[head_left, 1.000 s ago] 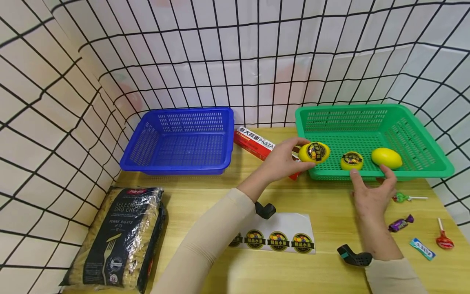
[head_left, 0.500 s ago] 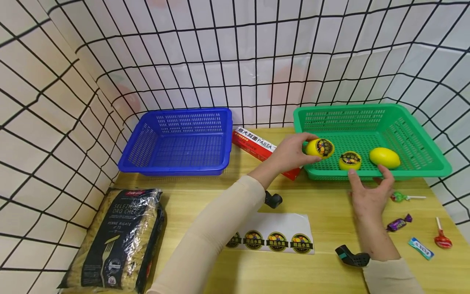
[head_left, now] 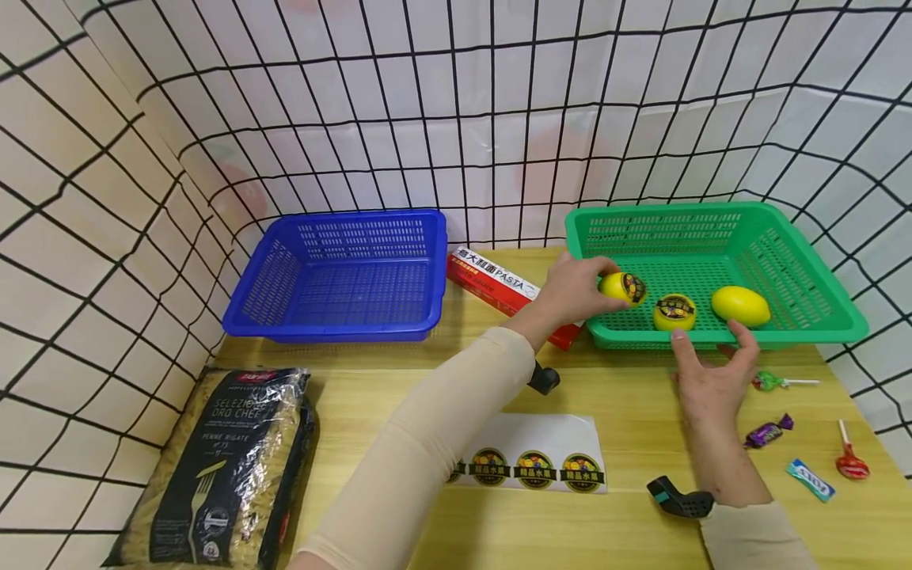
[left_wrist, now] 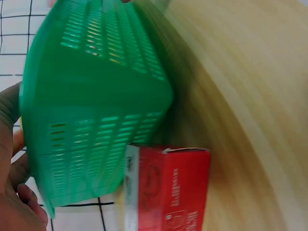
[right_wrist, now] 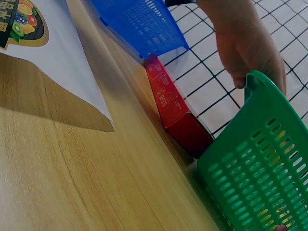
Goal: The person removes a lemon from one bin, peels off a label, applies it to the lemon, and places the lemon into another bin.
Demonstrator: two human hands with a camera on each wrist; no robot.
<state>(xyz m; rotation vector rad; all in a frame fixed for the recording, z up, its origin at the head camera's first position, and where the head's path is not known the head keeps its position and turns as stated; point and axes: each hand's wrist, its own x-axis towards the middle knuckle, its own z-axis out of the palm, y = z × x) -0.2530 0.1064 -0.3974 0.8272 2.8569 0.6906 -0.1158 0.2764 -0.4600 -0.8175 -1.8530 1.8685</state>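
My left hand (head_left: 577,289) holds a yellow lemon (head_left: 617,288) with a round black-and-gold sticker, low inside the left end of the green basket (head_left: 819,339). Beside it lies a second lemon (head_left: 674,313) whose sticker faces up, and farther right a lemon (head_left: 741,305) showing no sticker. At the basket's front rim, my right hand (head_left: 712,388) grips the edge with thumb and fingers. In the left wrist view, the basket wall (left_wrist: 91,91) hides most of what the left fingers hold. The right wrist view shows the left hand (right_wrist: 257,57) over the rim.
A red pasta box (head_left: 492,285) lies between the green basket and a blue basket (head_left: 427,328). In front is a sticker sheet (head_left: 549,435). A penne bag (head_left: 214,467) lies left; a green lollipop (head_left: 773,381), purple candy (head_left: 769,432), blue-white candy (head_left: 811,479) and red lollipop (head_left: 851,463) lie right.
My left hand has carried the stickered lemon right and over the rim into the green basket, and the lemon's sticker has turned farther right. My right hand stays at the front rim.
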